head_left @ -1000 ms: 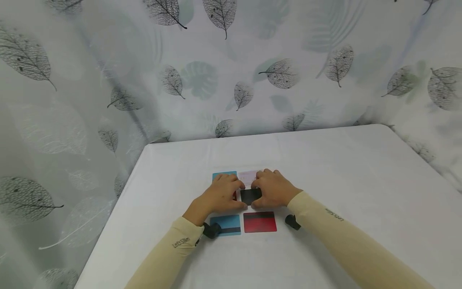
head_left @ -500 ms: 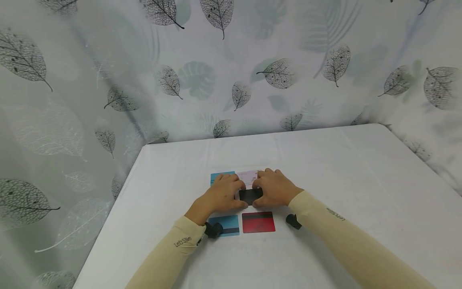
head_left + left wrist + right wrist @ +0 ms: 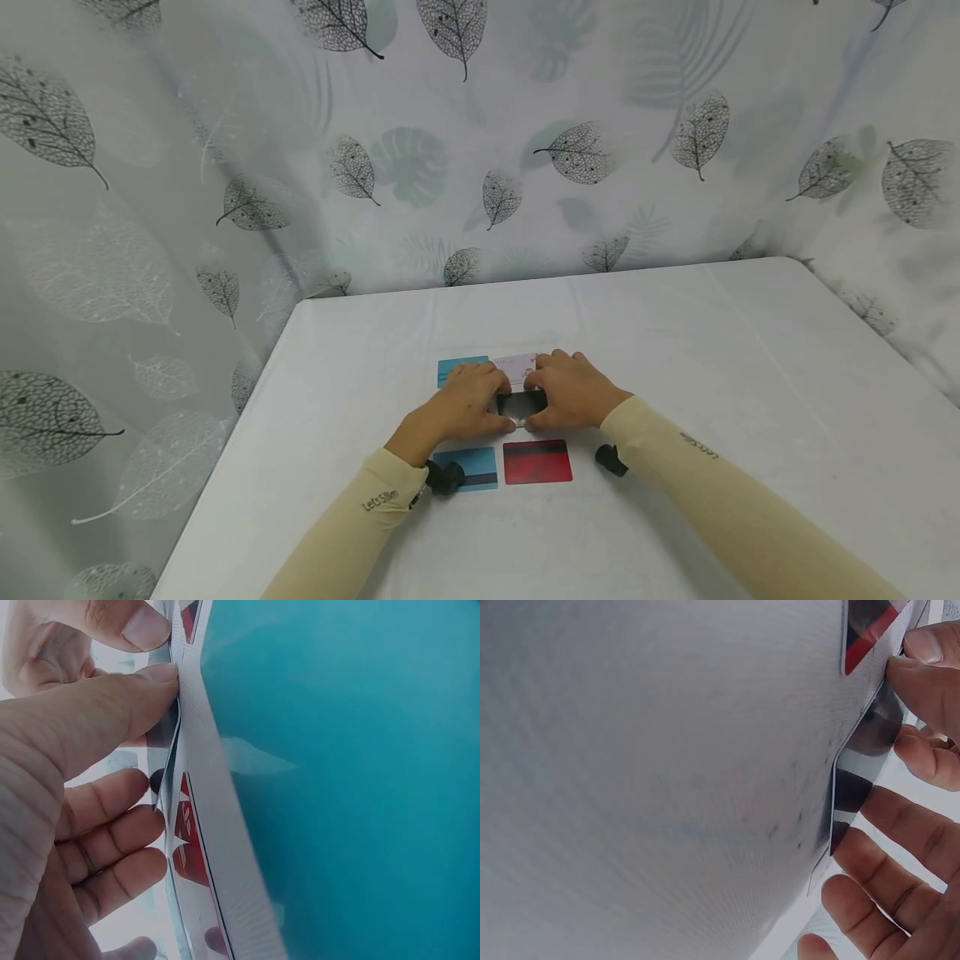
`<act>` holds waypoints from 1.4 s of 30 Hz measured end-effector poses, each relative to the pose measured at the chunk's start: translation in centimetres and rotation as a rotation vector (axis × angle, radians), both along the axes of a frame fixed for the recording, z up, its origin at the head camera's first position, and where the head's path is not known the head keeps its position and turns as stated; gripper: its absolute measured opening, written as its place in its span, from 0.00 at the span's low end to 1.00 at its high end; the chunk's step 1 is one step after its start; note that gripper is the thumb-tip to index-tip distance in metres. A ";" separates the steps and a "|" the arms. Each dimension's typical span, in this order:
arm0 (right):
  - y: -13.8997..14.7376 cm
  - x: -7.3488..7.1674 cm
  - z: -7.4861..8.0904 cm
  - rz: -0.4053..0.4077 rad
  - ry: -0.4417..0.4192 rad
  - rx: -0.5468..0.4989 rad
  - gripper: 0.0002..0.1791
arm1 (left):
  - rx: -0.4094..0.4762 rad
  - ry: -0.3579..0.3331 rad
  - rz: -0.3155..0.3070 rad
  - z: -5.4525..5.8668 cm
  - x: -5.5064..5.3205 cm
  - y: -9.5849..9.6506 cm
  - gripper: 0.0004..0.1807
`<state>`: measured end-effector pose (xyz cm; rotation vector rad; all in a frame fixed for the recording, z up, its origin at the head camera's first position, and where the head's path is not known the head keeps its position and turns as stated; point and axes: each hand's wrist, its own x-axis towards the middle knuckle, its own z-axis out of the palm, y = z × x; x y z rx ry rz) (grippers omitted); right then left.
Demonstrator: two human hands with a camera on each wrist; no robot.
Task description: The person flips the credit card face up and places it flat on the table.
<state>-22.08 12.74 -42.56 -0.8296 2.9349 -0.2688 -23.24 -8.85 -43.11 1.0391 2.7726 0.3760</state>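
You are working at a white-covered table, its surface spreading around your grip. Beyond the table's far edge, a white cloth backdrop printed with dark veined leaves and pale green fronds is hanging.

Your left hand and right hand are pinching one glossy black rectangular card by its opposite ends, so it is sitting between your fingertips; whether its underside is touching the table is unclear.

Five cards are showing in the head view, counting the held one. Just beyond your grip, a light-blue rectangular card and a pale pink printed card are lying partly hidden by your hands. On the near side of your grip, a blue card with a dark stripe and a red card with a dark stripe are lying side by side. Two pale yellow fabric sleeves are covering your forearms, and two black rounded devices are showing near your wrists.
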 end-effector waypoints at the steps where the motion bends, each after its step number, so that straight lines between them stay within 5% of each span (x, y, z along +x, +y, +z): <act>1: 0.0 0.0 0.0 -0.002 0.002 -0.001 0.24 | 0.002 -0.002 0.000 0.0 0.0 0.0 0.25; 25: 0.0 0.2 0.2 0.018 -0.008 -0.007 0.30 | 0.029 -0.001 0.006 -0.3 0.3 0.0 0.25; 42: 0.1 0.2 0.1 0.132 0.156 0.029 0.23 | 0.022 0.026 0.000 -0.1 0.6 -0.3 0.32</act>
